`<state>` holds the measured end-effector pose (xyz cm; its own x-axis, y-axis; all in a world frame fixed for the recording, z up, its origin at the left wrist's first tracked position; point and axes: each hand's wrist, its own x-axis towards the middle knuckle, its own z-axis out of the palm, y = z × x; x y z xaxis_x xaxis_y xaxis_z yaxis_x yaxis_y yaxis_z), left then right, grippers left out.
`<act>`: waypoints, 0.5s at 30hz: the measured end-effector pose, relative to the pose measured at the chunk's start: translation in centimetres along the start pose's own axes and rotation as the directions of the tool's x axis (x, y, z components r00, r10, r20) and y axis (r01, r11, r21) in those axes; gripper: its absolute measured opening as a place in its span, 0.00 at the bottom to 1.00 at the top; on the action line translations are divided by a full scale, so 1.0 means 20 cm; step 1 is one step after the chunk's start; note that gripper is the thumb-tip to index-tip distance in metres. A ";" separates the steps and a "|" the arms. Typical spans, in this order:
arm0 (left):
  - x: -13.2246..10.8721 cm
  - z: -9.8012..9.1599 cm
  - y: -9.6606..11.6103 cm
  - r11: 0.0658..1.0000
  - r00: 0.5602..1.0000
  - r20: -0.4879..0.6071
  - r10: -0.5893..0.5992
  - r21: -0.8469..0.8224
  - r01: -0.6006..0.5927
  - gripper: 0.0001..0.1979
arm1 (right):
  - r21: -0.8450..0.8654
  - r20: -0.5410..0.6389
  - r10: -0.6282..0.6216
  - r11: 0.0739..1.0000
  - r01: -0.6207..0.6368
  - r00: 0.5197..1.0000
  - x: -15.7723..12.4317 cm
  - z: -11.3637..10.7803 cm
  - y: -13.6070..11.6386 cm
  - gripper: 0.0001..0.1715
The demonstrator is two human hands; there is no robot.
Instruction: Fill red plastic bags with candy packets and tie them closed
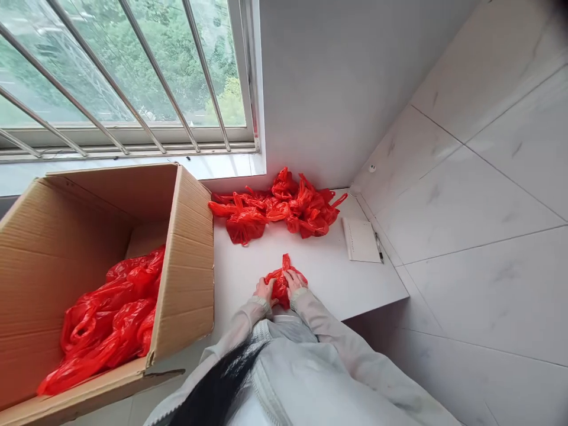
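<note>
1. My left hand (pixel 265 291) and right hand (pixel 294 280) both curl tight onto one crumpled red bag (pixel 280 284), pressing it onto the white counter (pixel 328 278), near its front edge.
2. The film looks slippery. If my grip loosens, it might spring open or slide off.
3. Further back, the pile of red bags (pixel 279 207) sits against the wall.

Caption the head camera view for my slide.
Left hand and right hand hold a red bag on a white counter beside a cardboard box.
</note>
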<state>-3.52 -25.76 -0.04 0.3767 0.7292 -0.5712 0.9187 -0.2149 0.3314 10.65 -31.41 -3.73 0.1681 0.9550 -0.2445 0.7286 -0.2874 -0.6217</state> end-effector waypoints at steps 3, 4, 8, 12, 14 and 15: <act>0.01 0.03 -0.02 0.999 0.999 0.002 -0.043 0.014 0.043 0.27 | 0.015 -0.002 0.024 1.000 -0.024 1.000 0.02 0.02 -0.01 0.28; 0.01 0.03 -0.04 0.999 0.999 -0.002 -0.046 0.007 0.046 0.24 | 0.029 -0.012 0.035 0.999 -0.035 0.999 0.02 0.02 -0.01 0.25; 0.00 -0.03 -0.12 0.995 0.997 -0.073 -0.015 -0.097 0.008 0.16 | 0.141 -0.095 0.095 0.987 -0.081 0.991 -0.02 -0.01 0.05 0.15; -0.02 -0.13 -0.21 0.952 0.979 -0.202 0.004 -0.300 -0.066 0.11 | 0.315 -0.216 0.196 0.941 -0.122 0.956 -0.09 -0.08 0.13 0.13; -0.04 -0.17 -0.24 0.896 0.966 -0.257 0.024 -0.423 -0.135 0.08 | 0.404 -0.247 0.255 0.904 -0.140 0.935 -0.14 -0.10 0.16 0.12; -0.05 -0.19 -0.25 0.856 0.958 -0.284 0.037 -0.485 -0.177 0.06 | 0.443 -0.254 0.282 0.884 -0.149 0.925 -0.16 -0.10 0.17 0.12</act>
<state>-8.88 -22.90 1.69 0.3611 0.8752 -0.3221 0.6626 0.0022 0.7490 13.95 -35.27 -3.58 0.5297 0.8210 -0.2130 0.3253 -0.4286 -0.8429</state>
